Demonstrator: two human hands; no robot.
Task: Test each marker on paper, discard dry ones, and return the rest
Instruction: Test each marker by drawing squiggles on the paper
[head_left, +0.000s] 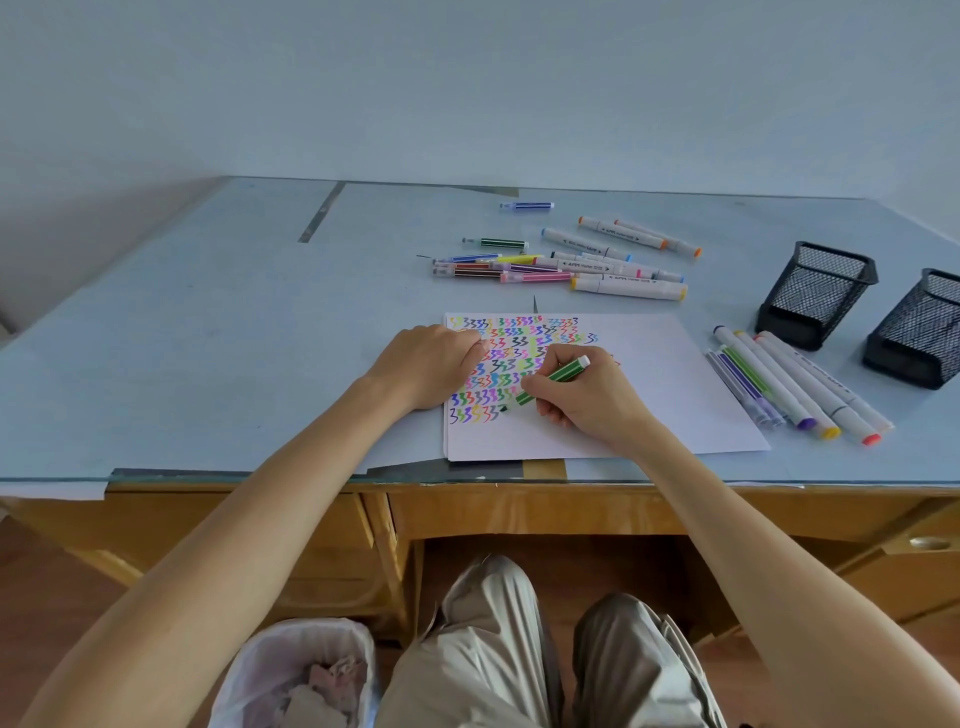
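While the right hand (582, 395) grips a green marker (551, 379), tip on the paper (649, 395), the left hand (431, 364), fingers curled, presses its edge. Many rows are already drawn; both holders (815, 293) seem empty, so returning remains.

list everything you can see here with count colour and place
green marker: one, green striped, in the right hand, tip on the paper
paper: white sheets, desk front, covered upper left in coloured squiggles
far markers: a loose scatter, mixed colours, beyond the paper
near markers: about seven, white and thin coloured, right of the paper
mesh holders: two, black, desk's right side
desk: one, wooden with pale blue top
bin: one, white-lined, on the floor at lower left
left hand: resting on the paper's left edge
right hand: gripping the green marker
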